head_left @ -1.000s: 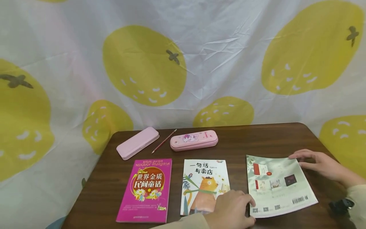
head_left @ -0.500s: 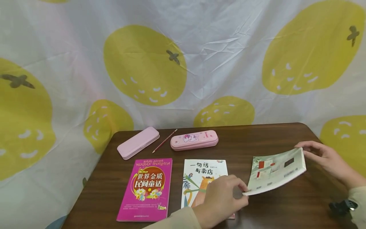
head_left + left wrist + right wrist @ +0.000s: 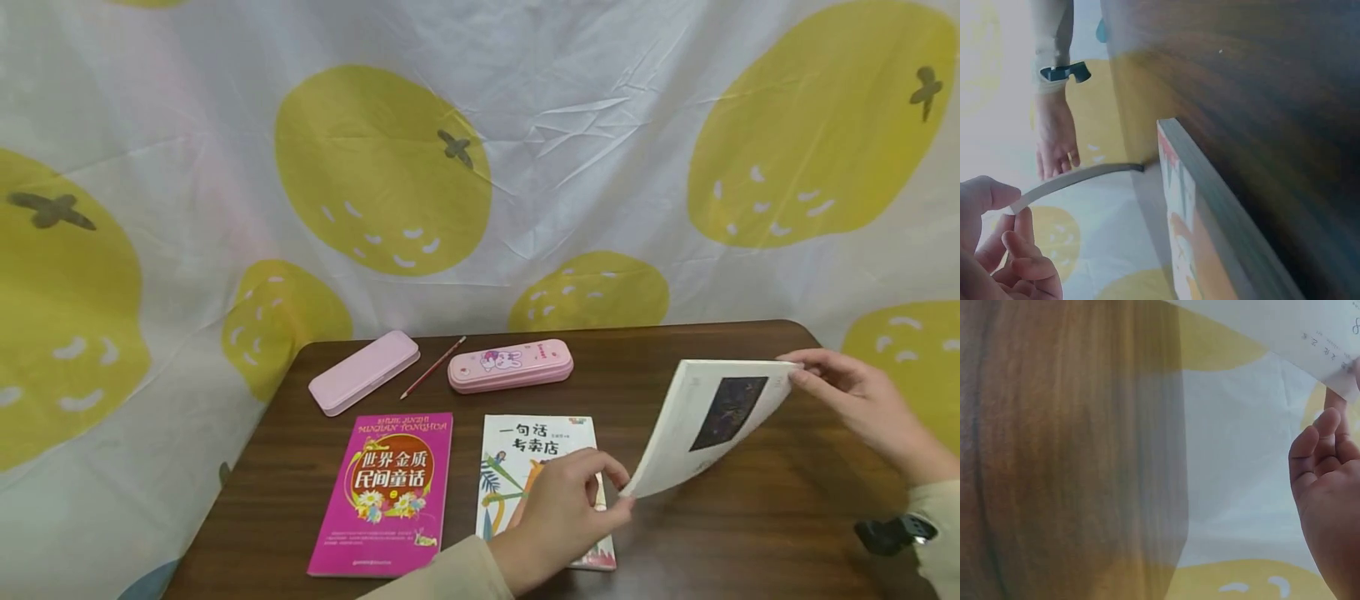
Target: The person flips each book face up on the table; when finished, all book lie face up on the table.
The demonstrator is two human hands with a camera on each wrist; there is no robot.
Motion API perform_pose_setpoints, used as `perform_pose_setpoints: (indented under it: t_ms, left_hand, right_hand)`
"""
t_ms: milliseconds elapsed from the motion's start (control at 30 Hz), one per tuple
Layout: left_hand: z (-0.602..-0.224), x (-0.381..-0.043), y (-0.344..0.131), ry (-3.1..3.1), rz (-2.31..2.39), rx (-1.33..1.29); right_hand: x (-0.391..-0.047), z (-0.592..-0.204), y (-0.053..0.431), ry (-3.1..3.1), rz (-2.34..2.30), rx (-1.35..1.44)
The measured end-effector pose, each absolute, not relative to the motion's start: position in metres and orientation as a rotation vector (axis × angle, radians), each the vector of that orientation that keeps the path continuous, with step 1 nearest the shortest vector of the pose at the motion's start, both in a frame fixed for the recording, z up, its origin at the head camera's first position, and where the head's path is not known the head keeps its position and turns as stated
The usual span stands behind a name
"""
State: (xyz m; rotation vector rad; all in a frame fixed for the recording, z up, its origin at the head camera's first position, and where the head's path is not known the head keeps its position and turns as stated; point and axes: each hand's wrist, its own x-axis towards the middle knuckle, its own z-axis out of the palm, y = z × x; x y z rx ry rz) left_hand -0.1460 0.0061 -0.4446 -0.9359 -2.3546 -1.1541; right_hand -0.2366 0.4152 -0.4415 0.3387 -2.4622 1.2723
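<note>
A thin white paperback book (image 3: 675,446) with a dark square picture is held tilted up over the right side of the table. My left hand (image 3: 558,508) pinches its near left corner between thumb and fingers, above the orange-cat picture book (image 3: 517,433), which it partly covers. My right hand (image 3: 862,408) pinches the far right corner. In the left wrist view the paperback (image 3: 1079,177) appears edge-on and bowed, its corner between the thumb and fingers of the left hand (image 3: 1007,250). In the right wrist view a printed white corner (image 3: 1310,350) meets the right hand (image 3: 1335,481).
A magenta book (image 3: 375,546) lies at the left on the brown wooden table (image 3: 637,375). Behind the books are a plain pink pencil case (image 3: 363,372), a red pencil (image 3: 432,368) and a pink bunny pencil case (image 3: 510,367). A lemon-print cloth (image 3: 585,167) hangs behind.
Both hands have lifted the paperback off the table and tipped it up, so a white face with a dark picture replaces the green barcode face. My left hand has moved left and farther back.
</note>
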Motion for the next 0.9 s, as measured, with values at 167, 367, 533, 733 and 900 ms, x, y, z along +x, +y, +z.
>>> perform_pose_setpoints:
  t_ms: [167, 367, 533, 733, 900]
  left_hand:
    - [-0.446, -0.146, 0.007, -2.416, -1.31, -0.858]
    - [-0.45, -0.146, 0.006, -2.493, -1.347, -0.779]
    - [-0.457, -0.147, 0.003, -2.648, -1.264, -0.716]
    - [-0.461, -0.15, 0.004, -2.784, -1.167, -0.685]
    - [-0.463, -0.151, 0.01, -2.899, -1.219, -0.689]
  right_hand:
    - [-0.237, -0.43, 0.412, -2.539, 1.193, 0.287]
    - [-0.239, -0.439, 0.412, -2.629, 1.086, 0.329]
    - [-0.234, -0.455, 0.413, -2.709, 1.087, 0.382]
    - [-0.234, -0.462, 0.415, -2.848, 1.045, 0.478]
    - [-0.236, -0.471, 0.421, -2.903, 1.024, 0.489]
